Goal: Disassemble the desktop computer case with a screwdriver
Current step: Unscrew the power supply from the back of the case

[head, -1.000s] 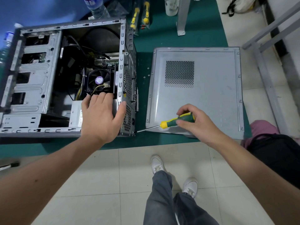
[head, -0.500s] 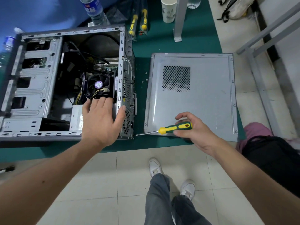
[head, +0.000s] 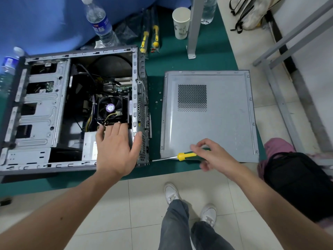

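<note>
The open desktop case (head: 41, 112) lies on its side on the green mat, its fan and cables exposed. My left hand (head: 115, 148) rests flat on the power supply at the case's near right corner, thumb against the rear panel. The removed grey side panel (head: 225, 114) lies to the right of the case. My right hand (head: 214, 157) holds the green and yellow screwdriver (head: 185, 156) loosely between fingers and thumb. The shaft points left, and its tip touches the bottom of the rear panel.
Small loose screws (head: 156, 101) lie on the mat between case and panel. Behind stand a paper cup (head: 181, 23), a water bottle (head: 100, 24), two packaged screwdrivers (head: 144, 40) and a metal post (head: 193, 27). A black bag (head: 297, 184) sits at the right.
My right hand's fingers have spread and loosened round the screwdriver handle, and the tool has sunk slightly toward the table's front edge. My left hand has stayed on the case.
</note>
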{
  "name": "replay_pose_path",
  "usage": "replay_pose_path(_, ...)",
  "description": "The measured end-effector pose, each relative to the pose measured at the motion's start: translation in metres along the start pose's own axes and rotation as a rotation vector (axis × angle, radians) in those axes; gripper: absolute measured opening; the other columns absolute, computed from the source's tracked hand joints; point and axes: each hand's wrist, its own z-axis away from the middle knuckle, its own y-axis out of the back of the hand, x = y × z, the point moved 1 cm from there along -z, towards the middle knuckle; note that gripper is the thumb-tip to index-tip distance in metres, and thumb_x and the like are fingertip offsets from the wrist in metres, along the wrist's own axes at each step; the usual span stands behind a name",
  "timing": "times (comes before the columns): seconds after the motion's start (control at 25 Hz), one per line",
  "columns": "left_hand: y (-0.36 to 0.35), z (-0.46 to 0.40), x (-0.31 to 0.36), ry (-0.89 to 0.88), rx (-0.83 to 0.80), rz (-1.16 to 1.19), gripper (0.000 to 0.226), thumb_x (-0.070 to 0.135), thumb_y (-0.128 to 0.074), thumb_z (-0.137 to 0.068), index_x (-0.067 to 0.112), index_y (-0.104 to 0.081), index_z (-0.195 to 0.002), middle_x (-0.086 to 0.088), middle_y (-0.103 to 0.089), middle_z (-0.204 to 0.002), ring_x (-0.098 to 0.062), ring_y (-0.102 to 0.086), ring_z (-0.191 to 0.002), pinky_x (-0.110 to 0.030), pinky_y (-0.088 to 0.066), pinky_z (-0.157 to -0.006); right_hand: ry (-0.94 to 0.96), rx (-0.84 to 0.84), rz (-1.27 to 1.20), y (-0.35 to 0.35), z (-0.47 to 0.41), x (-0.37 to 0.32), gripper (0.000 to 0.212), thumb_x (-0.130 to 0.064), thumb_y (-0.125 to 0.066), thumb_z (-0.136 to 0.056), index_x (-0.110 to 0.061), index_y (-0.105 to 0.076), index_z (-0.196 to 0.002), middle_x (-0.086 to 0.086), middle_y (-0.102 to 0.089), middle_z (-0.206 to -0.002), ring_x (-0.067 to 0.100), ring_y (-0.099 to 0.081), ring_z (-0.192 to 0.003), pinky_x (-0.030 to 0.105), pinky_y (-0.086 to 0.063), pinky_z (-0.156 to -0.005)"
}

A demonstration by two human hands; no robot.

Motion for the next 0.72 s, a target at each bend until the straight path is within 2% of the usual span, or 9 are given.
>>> replay_pose_path(0.08, 0.0021, -0.0003, 0.0019, 0.002, -0.007, -0.001, 0.037, 0.051, -0.025, -0.098, 0.021, -0.036, -0.079, 0.004, -0.041, -0.080, -0.017, -0.035, -0.083, -0.050, -0.027, -0.108, -0.066, 0.013, 0.104, -0.0008, 0.0004, -0.0004, 0.034, -0.047, -0.053, -0.097, -0.013, -0.057, -0.092, 0.006, -0.061, -0.074, 0.009, -0.049, -0.043, 0.025, -0.036, -0.046)
replay_pose_path(0.2, 0.0029, 0.0007, 0.0023, 0.009, -0.022, 0.000, 0.036, 0.051, -0.025, -0.098, 0.022, -0.036, -0.079, 0.005, -0.040, -0.080, -0.017, -0.036, -0.083, -0.050, -0.026, -0.110, 0.052, 0.054, -0.069, 0.0009, 0.0014, -0.0035, 0.007, -0.014, -0.064, -0.092, -0.015, -0.060, -0.097, 0.004, -0.058, -0.089, 0.010, -0.051, -0.054, 0.024, -0.037, -0.055)
replay_pose_path(0.28, 0.0036, 0.0002, 0.0028, 0.012, -0.033, 0.005, 0.037, 0.051, -0.025, -0.098, 0.022, -0.036, -0.078, 0.005, -0.040, -0.080, -0.017, -0.036, -0.083, -0.050, -0.026, -0.110, 0.095, 0.038, -0.124, 0.0004, 0.0033, -0.0026, 0.029, 0.005, -0.070, -0.081, -0.019, -0.062, -0.097, 0.005, -0.063, -0.102, 0.013, -0.059, -0.072, 0.026, -0.046, -0.068)
replay_pose_path(0.36, 0.0044, 0.0002, 0.0031, 0.015, -0.046, 0.010, 0.038, 0.051, -0.024, -0.098, 0.022, -0.036, -0.078, 0.005, -0.041, -0.081, -0.017, -0.036, -0.085, -0.049, -0.024, -0.111, 0.057, 0.055, -0.105, -0.0016, 0.0026, -0.0026, 0.021, -0.008, -0.075, -0.083, -0.018, -0.064, -0.097, 0.005, -0.066, -0.100, 0.017, -0.063, -0.074, 0.029, -0.051, -0.070)
replay_pose_path(0.4, 0.0049, 0.0005, 0.0032, 0.015, -0.054, 0.009, 0.038, 0.052, -0.024, -0.098, 0.022, -0.037, -0.079, 0.004, -0.042, -0.082, -0.018, -0.038, -0.086, -0.049, -0.024, -0.111, 0.016, 0.051, -0.078, -0.0036, 0.0033, -0.0043, 0.015, -0.025, -0.072, -0.088, -0.016, -0.064, -0.097, 0.005, -0.066, -0.094, 0.018, -0.062, -0.065, 0.029, -0.052, -0.063)
replay_pose_path(0.44, 0.0053, 0.0003, 0.0033, 0.014, -0.060, 0.007, 0.039, 0.052, -0.023, -0.098, 0.021, -0.038, -0.080, 0.004, -0.042, -0.083, -0.018, -0.039, -0.087, -0.049, -0.024, -0.112, -0.030, 0.059, -0.012, -0.0045, 0.0028, -0.0046, 0.025, -0.038, -0.063, -0.094, -0.013, -0.063, -0.095, 0.006, -0.064, -0.086, 0.016, -0.059, -0.055, 0.026, -0.049, -0.053)
replay_pose_path(0.52, 0.0061, 0.0002, 0.0034, 0.016, -0.071, 0.016, 0.039, 0.052, -0.023, -0.098, 0.021, -0.038, -0.079, 0.004, -0.043, -0.083, -0.019, -0.039, -0.087, -0.050, -0.024, -0.112, -0.028, 0.096, 0.053, -0.0055, 0.0019, -0.0042, 0.029, -0.039, -0.053, -0.098, -0.013, -0.063, -0.091, 0.005, -0.059, -0.076, 0.010, -0.050, -0.045, 0.022, -0.039, -0.045)
replay_pose_path(0.6, 0.0069, 0.0003, 0.0040, 0.020, -0.077, 0.022, 0.039, 0.052, -0.023, -0.098, 0.021, -0.039, -0.080, 0.004, -0.042, -0.084, -0.019, -0.040, -0.088, -0.049, -0.023, -0.112, 0.055, 0.128, -0.056, -0.0045, 0.0030, -0.0033, 0.004, -0.021, -0.061, -0.094, -0.018, -0.064, -0.094, 0.002, -0.059, -0.085, 0.010, -0.052, -0.053, 0.023, -0.041, -0.054)
replay_pose_path(0.72, 0.0065, 0.0011, 0.0043, 0.015, -0.076, 0.017, 0.038, 0.051, -0.023, -0.099, 0.021, -0.039, -0.084, 0.004, -0.042, -0.087, -0.020, -0.042, -0.091, -0.049, -0.022, -0.113, 0.129, 0.088, -0.215, -0.0050, 0.0051, 0.0049, 0.035, 0.002, -0.072, -0.081, -0.024, -0.063, -0.103, 0.005, -0.064, -0.104, 0.013, -0.062, -0.080, 0.033, -0.049, -0.078)
